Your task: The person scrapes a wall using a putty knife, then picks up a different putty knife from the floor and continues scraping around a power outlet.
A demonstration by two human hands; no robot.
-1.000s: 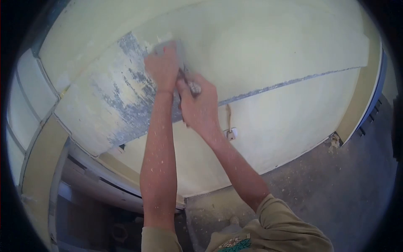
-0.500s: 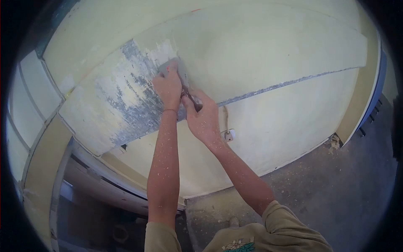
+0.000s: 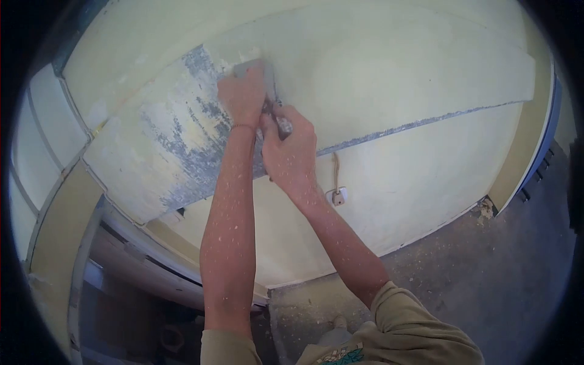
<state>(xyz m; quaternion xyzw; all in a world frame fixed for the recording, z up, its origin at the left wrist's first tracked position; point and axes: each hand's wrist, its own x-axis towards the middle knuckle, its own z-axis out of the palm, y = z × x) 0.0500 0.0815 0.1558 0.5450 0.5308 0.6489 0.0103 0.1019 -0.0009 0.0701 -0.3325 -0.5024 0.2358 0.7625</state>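
A scraper with a wide grey blade lies against the painted wall. My left hand presses on the blade from above, its fingers closed over it and partly hidden. Below and to the right, my right hand is wrapped round the scraper's dark handle. Left of the blade is a patch of bare grey wall streaked with leftover cream paint. Smooth pale paint covers the wall to the right. Small paint flakes cling to both forearms.
A rough grey edge runs along the bottom of the upper wall area. Beneath it, a socket hangs on a cable. A dark opening lies at lower left. Debris is scattered over the grey floor.
Both hands and the scraper have moved slightly upward along the wall, the left hand also a little to the left. My hold on the scraper stays.
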